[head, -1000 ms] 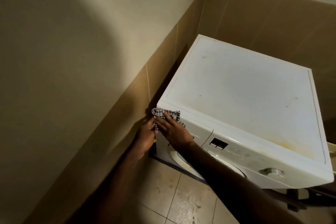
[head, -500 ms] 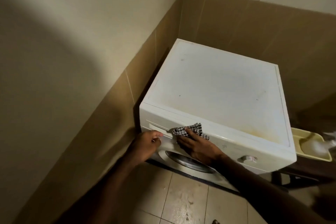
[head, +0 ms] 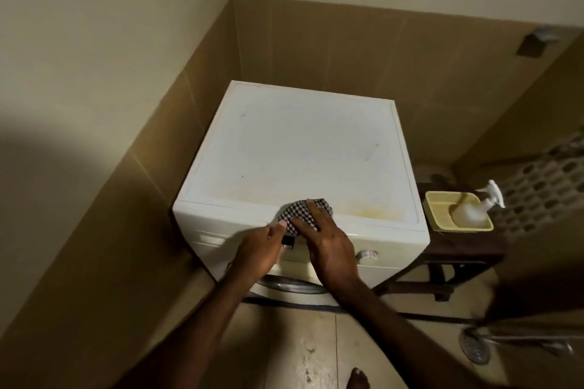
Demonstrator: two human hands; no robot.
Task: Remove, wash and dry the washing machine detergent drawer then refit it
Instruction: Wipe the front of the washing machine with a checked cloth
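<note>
Right hand (head: pixel 328 240), centre of frame, fingers spread flat, pressing a checked cloth (head: pixel 303 215) over the washing machine's (head: pixel 300 151) front top edge, probably to wipe the panel. Left hand (head: pixel 259 249) just beside it, fingers bent against the panel, thumb touching the cloth; grip impossible to tell. Detergent drawer (head: pixel 210 238) left of the hands, seated in its slot, apparently refitted. Right of frame, yellow basket (head: pixel 433 215) on a dark stand, holding a pump bottle (head: pixel 471 215).
</note>
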